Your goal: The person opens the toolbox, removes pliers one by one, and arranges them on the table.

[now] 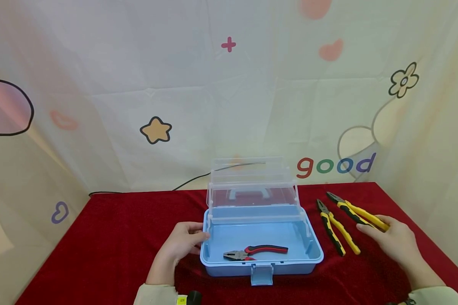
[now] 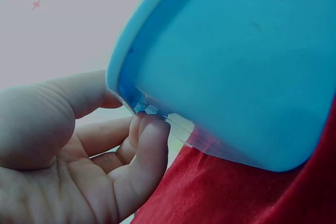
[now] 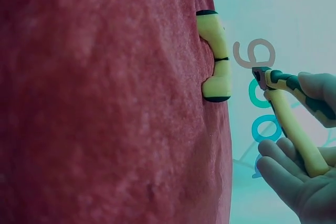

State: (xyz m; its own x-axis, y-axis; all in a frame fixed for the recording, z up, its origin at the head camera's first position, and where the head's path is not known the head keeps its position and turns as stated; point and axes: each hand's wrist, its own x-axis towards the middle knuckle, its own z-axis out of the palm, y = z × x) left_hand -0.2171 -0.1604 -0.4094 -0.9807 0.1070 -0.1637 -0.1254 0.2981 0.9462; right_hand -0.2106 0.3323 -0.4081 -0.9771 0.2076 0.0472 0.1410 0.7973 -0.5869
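Observation:
A light-blue toolbox [image 1: 229, 270] with a raised clear lid [image 1: 248, 196] stands on the red cloth. My left hand [image 1: 181, 241] grips its left side, thumb at the rim and fingers curled outside; the left wrist view shows the toolbox [image 2: 231, 66] close up. Inside lie combination pliers [image 1: 267, 248] with red and black handles. My right hand [image 1: 398, 241] holds yellow-and-black pliers [image 1: 366, 214] by the handles, their narrow nose pointing away. A second pair of yellow-and-black pliers [image 1: 330, 232] lies between the toolbox and that hand.
Red cloth [image 1: 129, 237] covers the table. Behind it hangs a pale printed curtain [image 1: 194, 106], with a thin black cable [image 1: 191, 181] running along its foot. A latch [image 1: 261, 275] hangs down at the toolbox's front.

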